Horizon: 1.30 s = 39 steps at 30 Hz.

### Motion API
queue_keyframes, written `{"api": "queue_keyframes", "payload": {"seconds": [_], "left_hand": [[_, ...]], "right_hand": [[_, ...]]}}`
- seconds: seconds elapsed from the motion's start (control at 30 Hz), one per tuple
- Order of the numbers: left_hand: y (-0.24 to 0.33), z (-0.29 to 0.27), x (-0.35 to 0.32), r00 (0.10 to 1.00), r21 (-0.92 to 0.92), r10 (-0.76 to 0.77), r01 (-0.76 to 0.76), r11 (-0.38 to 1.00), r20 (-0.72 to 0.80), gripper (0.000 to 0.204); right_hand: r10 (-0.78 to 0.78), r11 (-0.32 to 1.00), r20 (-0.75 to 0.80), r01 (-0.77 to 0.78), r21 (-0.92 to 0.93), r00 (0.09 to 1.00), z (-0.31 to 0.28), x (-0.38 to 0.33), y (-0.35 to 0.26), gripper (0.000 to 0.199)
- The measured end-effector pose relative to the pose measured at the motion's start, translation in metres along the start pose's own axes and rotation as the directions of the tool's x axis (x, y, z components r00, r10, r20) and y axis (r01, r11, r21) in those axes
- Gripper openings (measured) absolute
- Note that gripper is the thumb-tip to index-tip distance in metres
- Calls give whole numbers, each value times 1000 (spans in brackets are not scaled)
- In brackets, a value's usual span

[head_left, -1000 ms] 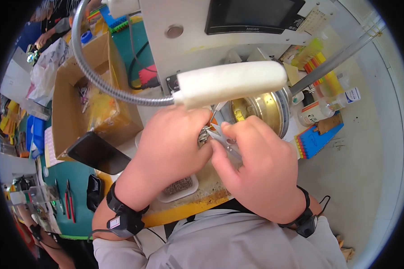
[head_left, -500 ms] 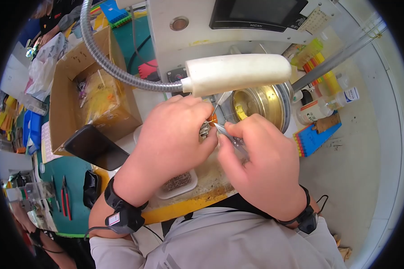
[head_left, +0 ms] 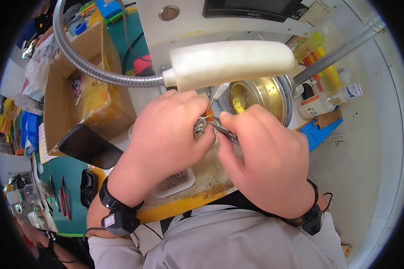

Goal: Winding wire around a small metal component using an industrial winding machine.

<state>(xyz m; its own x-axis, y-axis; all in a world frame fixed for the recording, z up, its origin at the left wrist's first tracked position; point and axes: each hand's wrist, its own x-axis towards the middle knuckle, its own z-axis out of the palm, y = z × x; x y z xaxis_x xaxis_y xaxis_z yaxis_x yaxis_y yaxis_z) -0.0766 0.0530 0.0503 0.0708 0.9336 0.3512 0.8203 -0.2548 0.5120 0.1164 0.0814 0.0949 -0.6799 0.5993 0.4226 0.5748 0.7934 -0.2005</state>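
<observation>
An open cardboard box [head_left: 60, 114] stands by the left edge of my table [head_left: 179, 209], a brass bowl [head_left: 268, 96] near the right. Between bowl and front edge, my right hand [head_left: 267, 163] grips pointed metal snips [head_left: 230, 135], and my left hand [head_left: 159, 139] pinches a small silvery metal piece [head_left: 199, 128] just beside their tips, well in from the yellow front edge.
</observation>
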Motion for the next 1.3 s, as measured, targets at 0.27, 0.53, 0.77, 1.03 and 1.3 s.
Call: {"api": "queue_keyframes", "payload": {"seconds": [0.27, 0.53, 0.77, 1.03, 1.3], "left_hand": [[-3, 1, 0, 999, -38, 14, -15, 999, -38, 19], [-2, 0, 0, 999, -10, 24, -24, 1000, -34, 20], [-2, 0, 0, 999, 6, 32, -32, 999, -33, 19], [-1, -2, -1, 1000, -29, 19, -19, 999, -14, 20], [-2, -2, -1, 1000, -25, 17, -17, 1000, -14, 20]], "right_hand": [[-93, 985, 109, 108, -135, 990, -1, 11, 3, 25], [-98, 990, 58, 104, -96, 993, -1, 12, 2, 22], [-105, 992, 49, 108, -69, 993, 0, 11, 4, 17], [-100, 995, 45, 100, 2, 994, -6, 9, 4, 21], [-29, 999, 80, 31, -27, 996, -6, 15, -3, 21]]}}
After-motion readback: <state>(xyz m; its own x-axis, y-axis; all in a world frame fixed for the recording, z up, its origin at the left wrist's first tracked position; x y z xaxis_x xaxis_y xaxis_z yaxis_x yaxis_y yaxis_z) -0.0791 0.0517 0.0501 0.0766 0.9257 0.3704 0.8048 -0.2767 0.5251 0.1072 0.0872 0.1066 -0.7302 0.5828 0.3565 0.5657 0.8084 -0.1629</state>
